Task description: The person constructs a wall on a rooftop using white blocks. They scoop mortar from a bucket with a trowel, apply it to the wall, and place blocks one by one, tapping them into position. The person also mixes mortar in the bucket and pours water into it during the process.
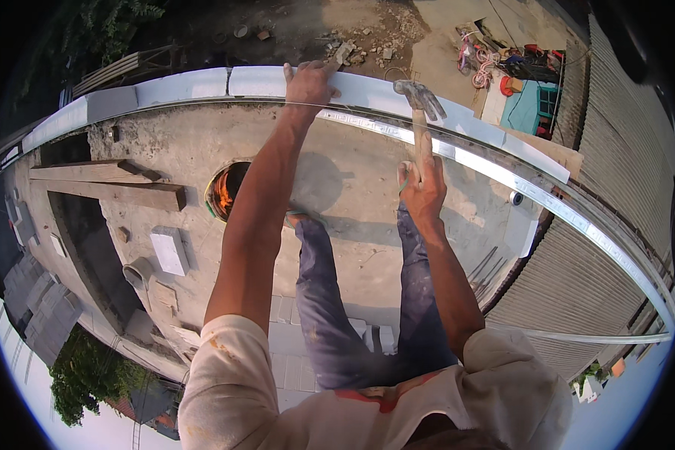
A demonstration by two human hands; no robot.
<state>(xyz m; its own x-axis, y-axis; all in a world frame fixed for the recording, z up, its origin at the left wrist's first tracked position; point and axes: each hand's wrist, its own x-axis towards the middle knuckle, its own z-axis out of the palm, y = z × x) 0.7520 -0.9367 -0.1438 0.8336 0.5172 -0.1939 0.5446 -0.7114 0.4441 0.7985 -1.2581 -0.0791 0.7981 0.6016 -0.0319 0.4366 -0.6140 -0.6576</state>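
A curved-looking row of white lightweight concrete blocks [259, 81] runs along the top of the view. My left hand [311, 84] lies over one of these blocks, thumb and fingers bent across its upper face and far edge. To the right, my right hand [424, 184] is wrapped round the wooden handle of a claw hammer [420, 99]. Its grey, mortar-smeared head is raised over the block row. Whether it touches a block I cannot tell. A thin taut string [367, 112] passes along the near side of the blocks.
A shiny metal channel [487, 169] curves down to the right beside corrugated roofing [630, 127]. On the concrete floor stand a bucket [216, 196] with orange inside, wooden beams [139, 196] and a loose white block [170, 250]. Dark openings [90, 232] lie left. Rubble [375, 41] lies beyond the wall.
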